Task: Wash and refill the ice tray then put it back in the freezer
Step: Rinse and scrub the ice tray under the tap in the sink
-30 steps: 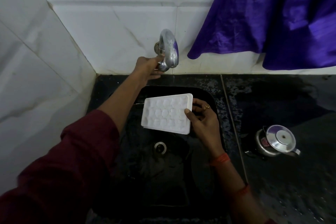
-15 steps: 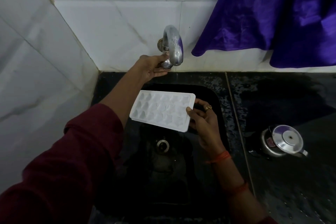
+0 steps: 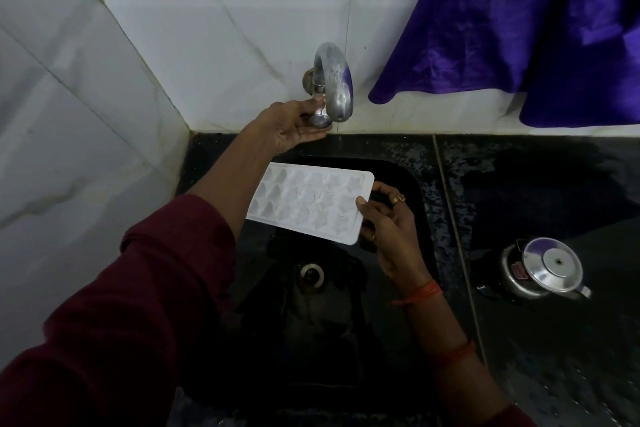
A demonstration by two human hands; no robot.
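A white ice tray (image 3: 308, 203) with star-shaped cells hangs level over the black sink (image 3: 420, 191), below the tap. My right hand (image 3: 389, 229) grips its right end, thumb on the rim. My left hand (image 3: 294, 126) reaches up to the wall and holds the round knob of the steel tap (image 3: 334, 83). No water stream is visible from the spout. The tray's left edge is partly hidden behind my left forearm.
A drain (image 3: 311, 274) sits in the sink bottom. On the wet black counter to the right stands a steel pressure cooker (image 3: 542, 269). A purple cloth (image 3: 519, 17) hangs over the white tiled wall at upper right. White tiles close off the left side.
The tray has shifted left and tilted flatter, more under the tap. My left hand stays on the tap knob; my right hand keeps its grip.
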